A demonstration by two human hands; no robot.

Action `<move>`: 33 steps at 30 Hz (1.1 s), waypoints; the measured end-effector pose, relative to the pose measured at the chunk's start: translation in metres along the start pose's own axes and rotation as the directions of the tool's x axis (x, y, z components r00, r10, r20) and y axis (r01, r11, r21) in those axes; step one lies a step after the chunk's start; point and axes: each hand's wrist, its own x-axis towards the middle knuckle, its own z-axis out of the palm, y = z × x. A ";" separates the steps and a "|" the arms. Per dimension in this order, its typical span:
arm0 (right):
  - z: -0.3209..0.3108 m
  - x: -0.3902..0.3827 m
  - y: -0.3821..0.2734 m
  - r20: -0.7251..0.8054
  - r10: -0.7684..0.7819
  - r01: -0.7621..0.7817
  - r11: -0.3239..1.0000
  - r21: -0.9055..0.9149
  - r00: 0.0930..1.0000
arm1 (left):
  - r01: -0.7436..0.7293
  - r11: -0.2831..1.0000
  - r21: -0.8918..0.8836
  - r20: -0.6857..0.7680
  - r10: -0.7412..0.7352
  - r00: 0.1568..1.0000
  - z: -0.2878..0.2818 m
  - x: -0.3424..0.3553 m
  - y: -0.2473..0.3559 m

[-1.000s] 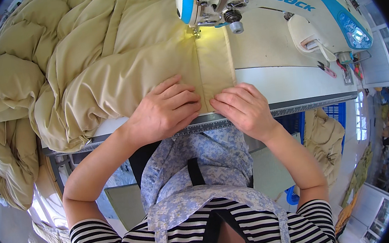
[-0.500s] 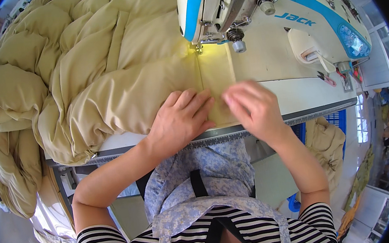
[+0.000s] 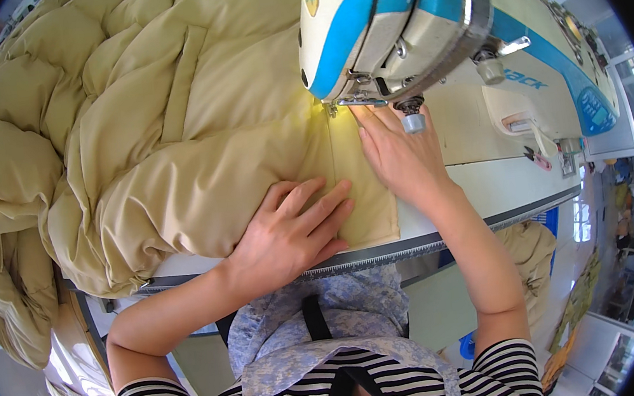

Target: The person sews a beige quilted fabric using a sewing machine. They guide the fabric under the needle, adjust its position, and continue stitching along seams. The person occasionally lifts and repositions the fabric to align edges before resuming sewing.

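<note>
A khaki padded jacket [image 3: 149, 162] spreads over the sewing table, and its flat front edge strip [image 3: 369, 208] lies under the lit presser foot [image 3: 332, 110] of a white and blue sewing machine [image 3: 360, 29]. My left hand [image 3: 285, 229] rests on the cloth near the table's front edge, fingers spread beside the seam line. Farther in, my right hand [image 3: 406, 156] lies flat on the strip and the machine bed. Its fingers stretch toward the presser foot, right of it, and are partly hidden behind the machine's tension knob [image 3: 413, 120].
Thread snips [image 3: 538, 159] with pink handles lie on the table at the right. A measuring scale [image 3: 417, 253] runs along the front edge. Below right, a blue crate [image 3: 548, 223] holds more khaki cloth [image 3: 528, 252]. The jacket's bulk hangs off the left side.
My right hand has moved away from me, from above the front edge to beside the presser foot, and flattened onto the cloth. My left hand stays on the jacket. The view has shifted.
</note>
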 end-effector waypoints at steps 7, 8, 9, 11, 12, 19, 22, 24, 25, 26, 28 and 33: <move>0.000 0.001 -0.002 0.004 0.010 -0.010 1.000 0.026 1.000 | -0.024 1.000 -0.017 -0.029 0.024 0.999 0.001 0.001 -0.002; 0.000 0.001 -0.001 0.010 0.017 -0.017 0.999 0.038 1.000 | -0.026 0.999 -0.019 -0.027 0.026 0.999 0.001 0.001 -0.002; 0.000 0.001 -0.001 0.016 0.024 -0.024 0.999 0.049 1.000 | -0.028 0.999 -0.024 -0.022 0.028 0.999 0.001 0.002 -0.002; 0.001 0.003 0.001 0.000 0.035 -0.035 0.996 0.076 0.999 | -0.025 0.999 -0.026 -0.025 0.024 0.999 0.000 0.003 -0.004; 0.001 0.004 0.001 -0.009 0.040 -0.039 0.995 0.089 0.999 | -0.022 0.999 -0.029 -0.024 0.021 0.999 0.000 0.003 -0.005; 0.003 0.013 0.005 0.064 0.075 -0.082 0.991 0.108 0.995 | -0.018 1.000 -0.026 -0.019 0.017 1.000 -0.003 0.009 -0.013; 0.006 0.016 0.008 -0.012 0.050 -0.048 0.990 0.130 0.999 | -0.016 0.999 -0.040 -0.020 0.016 1.000 -0.003 0.011 -0.016; 0.009 0.019 0.011 -0.017 0.044 -0.042 0.994 0.105 0.999 | -0.015 0.999 -0.037 -0.018 0.014 1.000 -0.003 0.013 -0.018; 0.010 0.020 0.012 -0.035 0.036 -0.033 0.995 0.099 0.999 | -0.013 0.999 -0.039 -0.019 0.012 1.000 -0.003 0.014 -0.019; 0.012 0.022 0.014 -0.067 0.023 -0.017 0.995 0.096 0.997 | -0.011 0.999 -0.040 -0.019 0.011 1.000 -0.003 0.015 -0.020; 0.015 0.025 0.017 -0.107 0.029 -0.016 0.993 0.118 0.994 | -0.006 0.999 -0.041 -0.021 0.005 1.000 -0.003 0.016 -0.021; 0.021 0.027 0.023 -0.061 0.107 -0.093 0.976 0.197 0.992 | 0.004 1.000 -0.028 -0.029 -0.005 1.000 -0.003 0.020 -0.025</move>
